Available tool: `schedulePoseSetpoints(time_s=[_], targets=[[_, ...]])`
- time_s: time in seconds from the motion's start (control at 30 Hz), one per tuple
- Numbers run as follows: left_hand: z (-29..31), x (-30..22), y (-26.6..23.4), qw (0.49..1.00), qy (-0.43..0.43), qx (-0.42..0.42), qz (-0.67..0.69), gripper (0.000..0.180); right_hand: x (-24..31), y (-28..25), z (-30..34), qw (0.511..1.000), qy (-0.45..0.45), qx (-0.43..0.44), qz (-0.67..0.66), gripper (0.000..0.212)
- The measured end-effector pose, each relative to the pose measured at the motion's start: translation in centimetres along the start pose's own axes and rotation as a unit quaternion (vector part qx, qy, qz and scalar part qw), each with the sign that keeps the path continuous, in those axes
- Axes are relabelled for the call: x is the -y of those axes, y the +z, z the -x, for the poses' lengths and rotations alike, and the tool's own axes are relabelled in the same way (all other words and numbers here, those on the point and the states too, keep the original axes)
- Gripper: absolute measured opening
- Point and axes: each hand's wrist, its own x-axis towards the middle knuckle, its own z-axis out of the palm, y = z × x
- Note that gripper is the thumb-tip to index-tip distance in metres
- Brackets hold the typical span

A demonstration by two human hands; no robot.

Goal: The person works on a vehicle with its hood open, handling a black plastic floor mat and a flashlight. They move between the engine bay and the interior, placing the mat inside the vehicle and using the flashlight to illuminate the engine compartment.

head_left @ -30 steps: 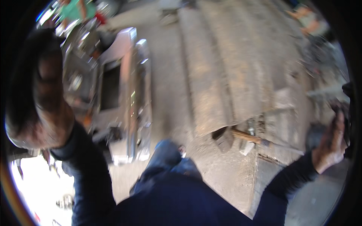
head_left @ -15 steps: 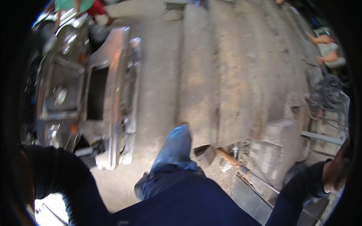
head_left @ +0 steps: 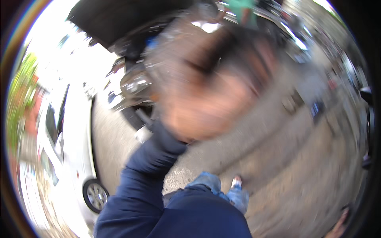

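Note:
My left hand (head_left: 206,107) is raised large across the middle of the view, its arm in a dark blue sleeve (head_left: 139,174). Motion smears its fingers, so I cannot make out their pose. Dark streaks (head_left: 238,47) run beside the fingers; whether they belong to something held or to the background is unclear. Behind the hand stands a dark vehicle front with a raised black hood (head_left: 123,20) and a round headlight (head_left: 136,85). At the lower right edge, what looks like part of my right hand (head_left: 338,227) shows beside a small dark shape; its fingers are not readable.
A white car (head_left: 73,146) with a silver-spoked wheel (head_left: 95,195) is parked at left. A person in a green top (head_left: 241,10) is at the far side. Worn concrete floor (head_left: 285,178) spreads right, with a small blocky object (head_left: 293,102) on it.
The view has swung left, bringing the white car and raised hood into sight. My left hand has risen from the lower left to the middle. The wooden-handled tool at lower right has left the view.

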Motion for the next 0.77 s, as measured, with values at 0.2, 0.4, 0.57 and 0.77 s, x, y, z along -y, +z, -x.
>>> schedulePoseSetpoints(time_s=[0.2, 0.4, 0.57, 0.77], targets=[[20.6, 4.9, -0.9, 0.943, -0.209, 0.208, -0.152, 0.045, 0.6, 23.4, 9.7, 0.881, 0.265, 0.382, -0.092, 0.038], [46.4, 8.8, -10.8, 0.820, -0.516, 0.180, -0.171, 0.047, 20.7, 37.7, 16.8, 0.795, -0.305, 0.520, -0.070, 0.046], [63.9, 14.8, -23.2, 0.739, -0.619, 0.205, -0.169, 0.059, 41.6, 48.6, 28.2, 0.755, -0.320, 0.570, -0.055, 0.048], [75.4, 14.0, -38.4, 0.676, -0.731, 0.075, -0.048, 0.071, 69.1, 57.9, 41.9, 0.551, -0.486, 0.647, -0.203, 0.066]])
